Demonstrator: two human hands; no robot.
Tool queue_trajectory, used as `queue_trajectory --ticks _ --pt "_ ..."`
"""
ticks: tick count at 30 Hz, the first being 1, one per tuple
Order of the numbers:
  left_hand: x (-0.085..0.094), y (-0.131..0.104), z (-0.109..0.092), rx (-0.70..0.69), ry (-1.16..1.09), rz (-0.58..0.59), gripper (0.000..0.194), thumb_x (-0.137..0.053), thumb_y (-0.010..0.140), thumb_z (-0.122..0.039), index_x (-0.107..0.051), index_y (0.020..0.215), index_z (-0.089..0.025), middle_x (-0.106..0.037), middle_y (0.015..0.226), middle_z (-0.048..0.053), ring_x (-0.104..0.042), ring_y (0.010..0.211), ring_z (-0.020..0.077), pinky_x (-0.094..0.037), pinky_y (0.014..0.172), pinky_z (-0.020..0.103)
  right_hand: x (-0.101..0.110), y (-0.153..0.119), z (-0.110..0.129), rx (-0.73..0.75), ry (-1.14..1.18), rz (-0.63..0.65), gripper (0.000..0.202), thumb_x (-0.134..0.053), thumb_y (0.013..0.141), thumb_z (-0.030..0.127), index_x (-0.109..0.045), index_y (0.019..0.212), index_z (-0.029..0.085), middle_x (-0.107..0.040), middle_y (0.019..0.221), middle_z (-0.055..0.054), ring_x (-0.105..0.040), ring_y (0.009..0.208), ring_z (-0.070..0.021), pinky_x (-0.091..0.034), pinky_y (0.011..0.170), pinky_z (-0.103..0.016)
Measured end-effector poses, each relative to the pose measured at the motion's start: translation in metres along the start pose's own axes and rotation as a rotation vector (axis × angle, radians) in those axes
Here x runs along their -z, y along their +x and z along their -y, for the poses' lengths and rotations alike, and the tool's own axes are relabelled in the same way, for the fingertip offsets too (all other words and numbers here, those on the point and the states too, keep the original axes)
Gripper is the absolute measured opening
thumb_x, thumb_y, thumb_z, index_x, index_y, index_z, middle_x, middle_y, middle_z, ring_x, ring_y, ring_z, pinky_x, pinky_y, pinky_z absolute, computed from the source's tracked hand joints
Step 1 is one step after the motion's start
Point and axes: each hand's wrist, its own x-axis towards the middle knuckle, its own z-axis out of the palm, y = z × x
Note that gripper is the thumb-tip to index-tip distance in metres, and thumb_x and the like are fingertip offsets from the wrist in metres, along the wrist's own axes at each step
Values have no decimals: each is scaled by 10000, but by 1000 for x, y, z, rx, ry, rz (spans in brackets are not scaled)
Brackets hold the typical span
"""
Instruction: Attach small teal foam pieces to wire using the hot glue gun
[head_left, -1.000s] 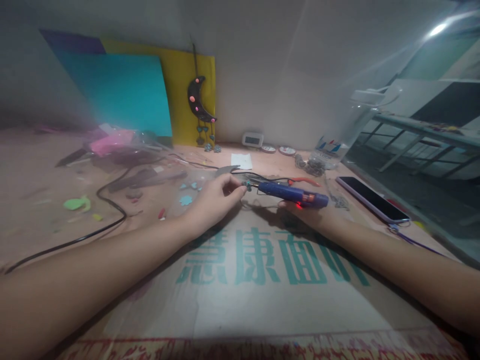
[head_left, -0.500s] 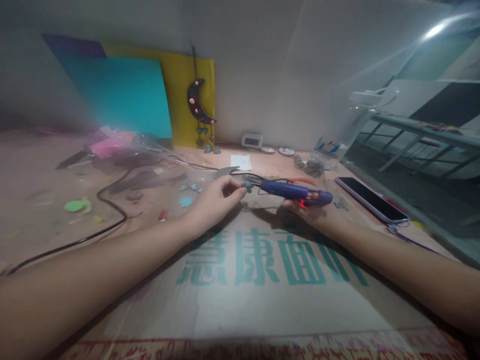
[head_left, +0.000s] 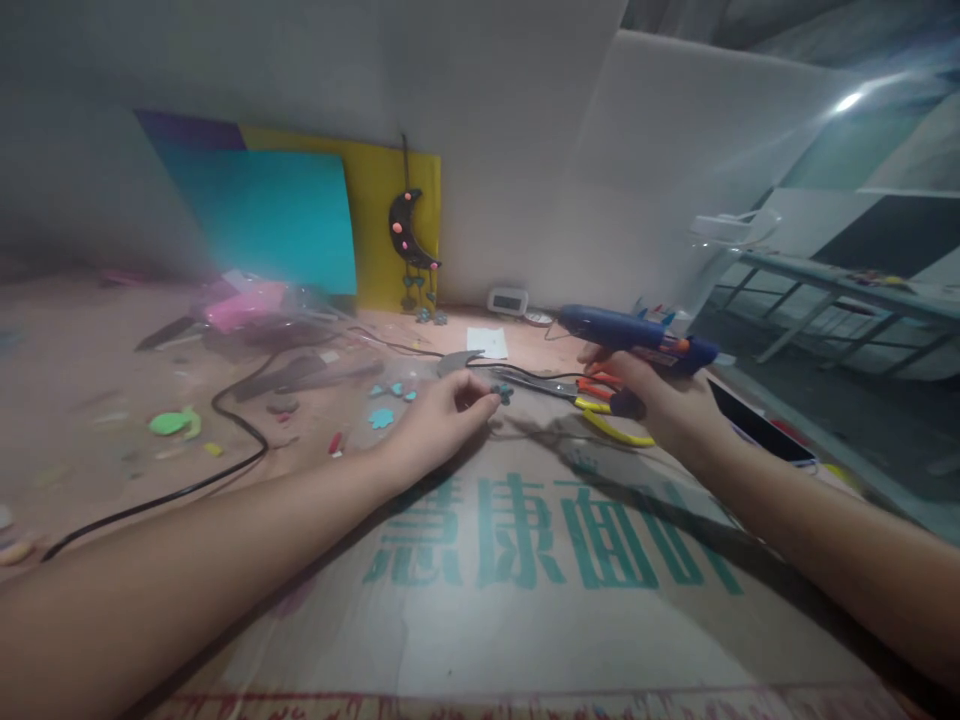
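Observation:
Between thumb and fingertips, my left hand (head_left: 457, 415) pinches a small dark teal flower (head_left: 505, 394) above the board. My right hand (head_left: 652, 392) is wrapped round the handle of a blue glue gun (head_left: 622, 330), raised with its nozzle toward the left. Its grip partly hides behind my fingers. Scissors with orange handles (head_left: 592, 385) and pliers with yellow handles (head_left: 619, 428) lie under and beside the right hand. Left of my left hand, a light blue flower (head_left: 381, 418) and small blue pieces (head_left: 394, 391) rest on clear plastic.
A black cable (head_left: 240, 410) curves across the left side. A dark moon ornament (head_left: 409, 232) hangs against yellow card (head_left: 367, 220) at the back. A small white clock (head_left: 508, 300) and white paper (head_left: 487, 342) stand behind my hands. A phone (head_left: 761, 425) lies at right.
My right hand has lifted the glue gun up and to the right, away from the flower. My left hand still pinches the flower. The view has shifted slightly.

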Motion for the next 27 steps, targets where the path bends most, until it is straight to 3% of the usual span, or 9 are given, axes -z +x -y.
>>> queue_trajectory --ticks 2,4,7,12,19,23,25,27 --pt "-1 1 2 7 -1 1 171 -598 860 -349 -606 838 -179 -667 816 12 -610 773 168 -456 713 291 -4 14 -2 -80 -70 -8 322 -618 835 511 -698 885 203 -723 889 -78 -692 831 -244 -563 681 -358" --pt "-1 2 4 7 13 5 182 -594 862 -366 -611 846 -186 -672 821 6 -605 770 165 -460 727 296 -11 33 -6 -128 -154 66 337 -628 820 503 -700 839 174 -722 836 -86 -682 794 -241 -548 674 -350" --pt "-2 2 4 10 17 16 184 -585 866 -366 -609 840 -186 -671 822 2 -598 757 156 -465 729 291 -26 65 -17 -155 -191 133 402 -654 805 485 -689 1042 162 -732 944 -101 -664 834 -235 -527 645 -323" --pt "-1 1 -1 16 32 6 170 -590 857 -345 -608 824 -179 -666 813 7 -601 756 155 -467 713 280 -57 106 -42 -184 -213 231 314 -667 805 361 -701 1006 122 -728 908 -97 -644 811 -193 -509 713 -303" --pt "-1 1 -2 10 22 15 159 -588 859 -335 -601 817 -182 -671 816 6 -602 752 154 -468 697 270 -79 115 -67 -192 -271 261 240 -706 767 354 -688 856 131 -698 745 -62 -619 705 -187 -491 688 -306" --pt "-2 1 0 11 4 1 166 -592 857 -345 -602 822 -183 -670 819 4 -606 758 155 -475 707 276 -70 114 -68 -167 -263 245 309 -763 714 381 -679 894 144 -714 813 -67 -630 759 -191 -496 740 -311" --pt "-2 2 1 20 -2 -6 178 -600 853 -358 -606 828 -182 -670 812 6 -609 755 158 -479 709 283 -60 113 -66 -171 -256 172 391 -756 721 408 -659 986 136 -714 911 -97 -638 826 -208 -497 786 -334" --pt "-2 2 2 25 -8 -17 187 -610 846 -368 -611 835 -181 -671 813 10 -612 760 162 -483 718 292 -51 107 -60 -178 -251 47 418 -659 809 440 -614 1081 125 -690 1035 -134 -632 929 -223 -488 839 -356"
